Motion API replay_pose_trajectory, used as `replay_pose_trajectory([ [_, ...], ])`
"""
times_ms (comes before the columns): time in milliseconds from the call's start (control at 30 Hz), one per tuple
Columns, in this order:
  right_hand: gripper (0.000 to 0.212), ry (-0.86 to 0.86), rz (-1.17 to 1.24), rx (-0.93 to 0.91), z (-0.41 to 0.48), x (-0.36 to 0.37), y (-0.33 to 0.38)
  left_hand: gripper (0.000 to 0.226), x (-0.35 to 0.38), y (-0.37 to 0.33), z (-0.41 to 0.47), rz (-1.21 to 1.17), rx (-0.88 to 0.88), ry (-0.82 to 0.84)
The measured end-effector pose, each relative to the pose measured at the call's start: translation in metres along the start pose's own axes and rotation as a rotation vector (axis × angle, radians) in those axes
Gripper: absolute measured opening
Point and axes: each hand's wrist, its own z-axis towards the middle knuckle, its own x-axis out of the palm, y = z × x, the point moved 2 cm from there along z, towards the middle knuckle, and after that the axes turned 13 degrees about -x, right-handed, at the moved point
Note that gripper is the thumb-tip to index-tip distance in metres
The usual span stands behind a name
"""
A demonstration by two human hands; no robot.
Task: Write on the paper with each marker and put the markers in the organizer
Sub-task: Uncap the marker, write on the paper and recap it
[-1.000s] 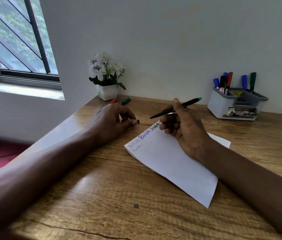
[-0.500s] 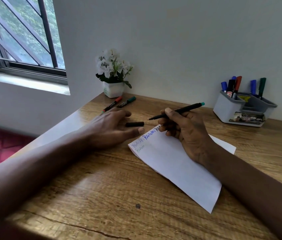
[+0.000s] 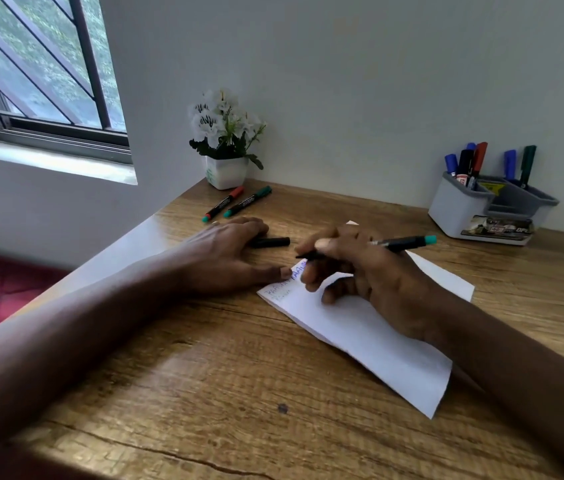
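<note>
The right hand [image 3: 370, 271] pinches a teal-ended marker [image 3: 402, 243], nib low over the top corner of the paper [image 3: 377, 334], ready to write, I'd guess. The left hand [image 3: 225, 254] lies flat, thumb steadying the paper's edge, fingers by the black cap [image 3: 272, 242] (handy for recapping). 2 more wait: a red-capped marker [image 3: 223, 203] and a green-capped marker [image 3: 247, 201]. The organizer [image 3: 457, 209] stands well apart. The paper's blue and black writing and the organizer's label are both unreadable.

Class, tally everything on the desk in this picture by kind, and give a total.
Markers: 9 (6 standing in the organizer, 2 lying on the desk, 1 in the right hand)
Loose marker cap: 1
Paper sheet: 1
Organizer: 1
Flower pot: 1
Total: 13
</note>
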Motion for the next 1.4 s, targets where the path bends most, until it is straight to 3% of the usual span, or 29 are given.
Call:
replay_pose_trajectory([
  [267, 0.01, 0.046, -0.233, 0.067, 0.006, 0.002, 0.0, 0.1, 0.0, 0.001, 0.002, -0.013, 0.024, 0.009],
  [400, 0.005, 0.058, -0.294, 0.003, 0.006, 0.005, 0.0, 0.096, 0.0, 0.002, 0.003, -0.013, 0.032, 0.015],
  [733, 0.015, 0.0, -0.522, -0.119, 0.008, 0.01, -0.008, 0.102, -0.001, 0.001, 0.004, -0.044, 0.029, 0.032],
  [1400, 0.013, 0.021, -0.466, -0.117, 0.007, 0.012, -0.005, 0.093, -0.001, 0.002, 0.008, -0.019, 0.029, 0.037],
])
